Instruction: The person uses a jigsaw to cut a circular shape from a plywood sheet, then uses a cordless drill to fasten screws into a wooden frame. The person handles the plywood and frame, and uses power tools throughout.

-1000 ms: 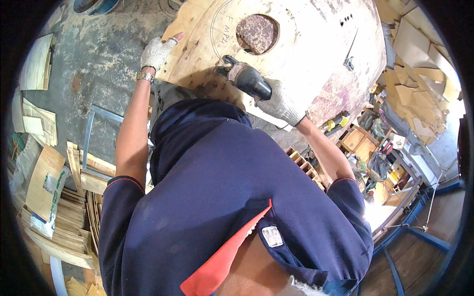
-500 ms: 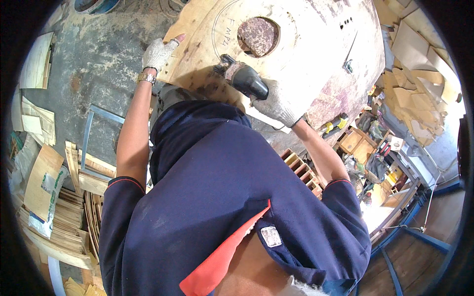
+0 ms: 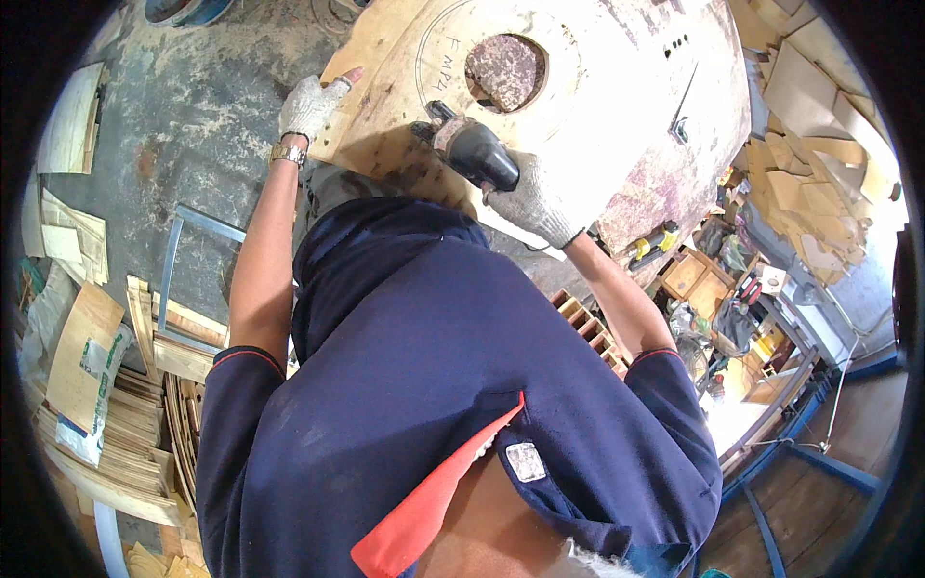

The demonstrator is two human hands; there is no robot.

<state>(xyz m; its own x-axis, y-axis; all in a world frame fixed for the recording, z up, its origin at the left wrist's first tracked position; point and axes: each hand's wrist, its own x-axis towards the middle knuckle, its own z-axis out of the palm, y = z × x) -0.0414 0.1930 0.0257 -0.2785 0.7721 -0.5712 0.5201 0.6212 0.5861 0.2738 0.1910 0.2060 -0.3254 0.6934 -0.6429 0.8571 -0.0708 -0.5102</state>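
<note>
A pale plywood sheet (image 3: 381, 111) lies on a worktop, with curved lines and a few marks drawn on it. Through its round cutout the stained worktop (image 3: 505, 72) shows. In a white knit glove, my right hand (image 3: 538, 200) grips the rear of a black power tool (image 3: 484, 157), whose front end rests over the sheet near the drawn ring. My left hand (image 3: 313, 108), gloved with a bare thumb tip, holds the sheet's left edge, thumb on top; the fingers beneath are partly hidden. The tool's working tip is too small to make out.
Beyond the sheet's right side lie plywood offcuts (image 3: 809, 193). A yellow-and-black tool (image 3: 655, 246) and a wooden box (image 3: 696, 281) sit near the worktop's right edge. Wood strips (image 3: 125, 424) are stacked at lower left by a metal frame (image 3: 173, 260).
My right hand and the power tool have shifted slightly left. My left hand stays at the sheet's edge.
</note>
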